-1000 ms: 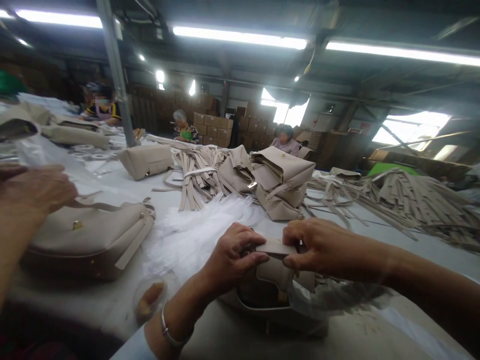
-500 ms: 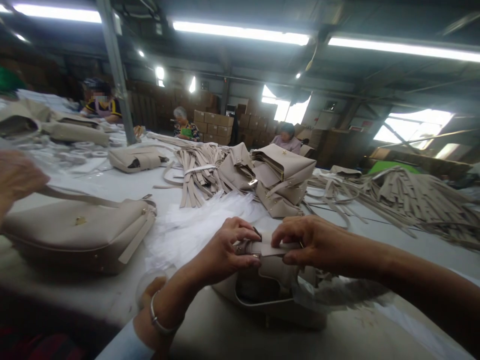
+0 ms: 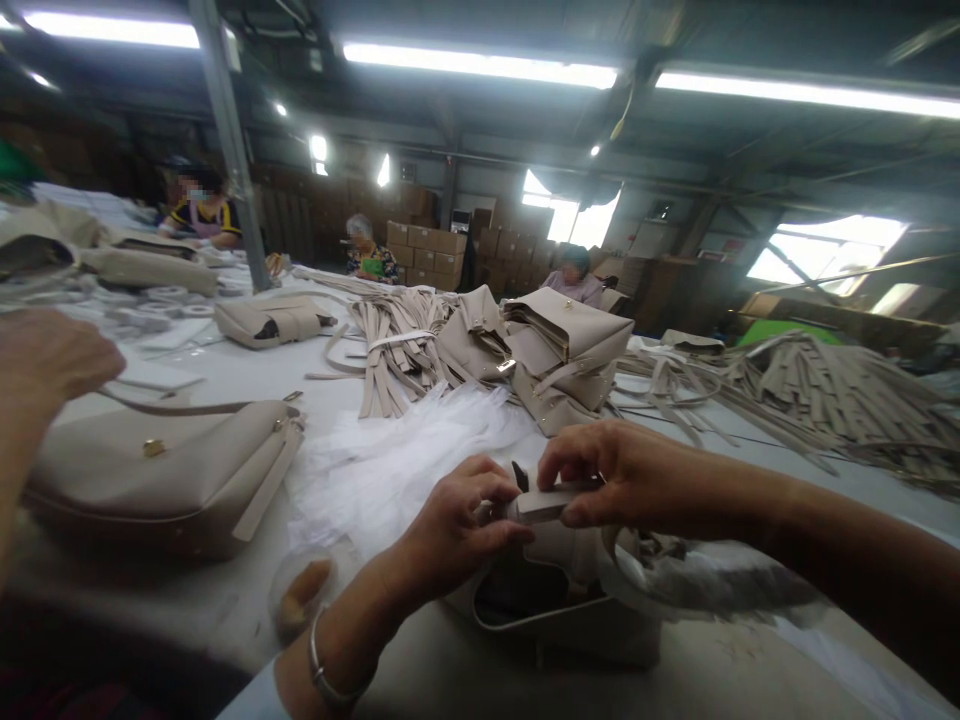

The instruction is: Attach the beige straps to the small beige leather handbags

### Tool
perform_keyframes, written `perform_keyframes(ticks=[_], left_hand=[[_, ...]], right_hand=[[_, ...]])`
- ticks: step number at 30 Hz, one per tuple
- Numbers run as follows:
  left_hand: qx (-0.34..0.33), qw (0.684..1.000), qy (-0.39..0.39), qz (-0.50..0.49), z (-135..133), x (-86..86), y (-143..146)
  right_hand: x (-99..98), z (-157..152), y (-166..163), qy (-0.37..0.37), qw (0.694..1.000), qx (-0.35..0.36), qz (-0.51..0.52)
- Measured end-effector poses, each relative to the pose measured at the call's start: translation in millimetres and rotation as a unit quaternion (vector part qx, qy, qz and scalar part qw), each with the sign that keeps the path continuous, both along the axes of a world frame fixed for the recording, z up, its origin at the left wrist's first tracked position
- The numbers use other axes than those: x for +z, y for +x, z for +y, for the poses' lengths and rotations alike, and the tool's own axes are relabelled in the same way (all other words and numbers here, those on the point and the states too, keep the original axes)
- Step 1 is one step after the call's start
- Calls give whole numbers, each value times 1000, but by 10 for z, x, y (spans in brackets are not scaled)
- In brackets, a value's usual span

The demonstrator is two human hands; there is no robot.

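Note:
A beige handbag (image 3: 570, 630) sits on the table right before me, its dark opening facing my side. Above it, my left hand (image 3: 461, 515) pinches one end of a short stretch of beige strap (image 3: 541, 504) between thumb and fingers. From the other side my right hand (image 3: 600, 475) grips the same strap, thumb below and fingers on top. The strap's end inside the right fingers is hidden. Clear plastic wrap (image 3: 712, 580) hangs beside the bag under my right wrist.
Another beige handbag (image 3: 172, 470) stands at the left, with a co-worker's hand (image 3: 60, 360) over it. White thin sheets (image 3: 405, 460) lie beyond my hands. Further back are stacked bags (image 3: 570, 350) and bundles of straps (image 3: 832, 400). A clear roll (image 3: 300, 590) lies by my left wrist.
Both my hands still hold the strap; the left has shifted slightly right and down. The co-worker's hand at the left has moved right, and the bag under it has shifted.

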State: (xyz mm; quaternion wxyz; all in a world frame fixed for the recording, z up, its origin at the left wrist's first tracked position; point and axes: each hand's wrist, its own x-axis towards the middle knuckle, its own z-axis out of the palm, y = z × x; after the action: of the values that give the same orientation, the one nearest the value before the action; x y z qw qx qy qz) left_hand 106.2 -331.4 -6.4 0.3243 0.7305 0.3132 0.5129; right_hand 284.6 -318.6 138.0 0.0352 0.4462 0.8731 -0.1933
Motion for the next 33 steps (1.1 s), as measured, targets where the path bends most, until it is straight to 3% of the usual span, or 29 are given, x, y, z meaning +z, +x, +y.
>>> perform_keyframes(ticks=[4,10,19,26,33], left_hand=[[14,999,33,-3,3,-62,56],[30,998,55,-8,19,-91,106],[66,992,88,63,50,-97,133],[72,989,96,86,51,-70,160],[62,990,105,77,44,-135,138]], right_hand=[[21,38,-44,-37,999,25,7],[4,30,-82,36,996,23,-72],[-27,15,-124,98,987,50,-115],[-171,-56,-112,148,979,81,-117],[-193,67,-2,40,997,41,-44]])
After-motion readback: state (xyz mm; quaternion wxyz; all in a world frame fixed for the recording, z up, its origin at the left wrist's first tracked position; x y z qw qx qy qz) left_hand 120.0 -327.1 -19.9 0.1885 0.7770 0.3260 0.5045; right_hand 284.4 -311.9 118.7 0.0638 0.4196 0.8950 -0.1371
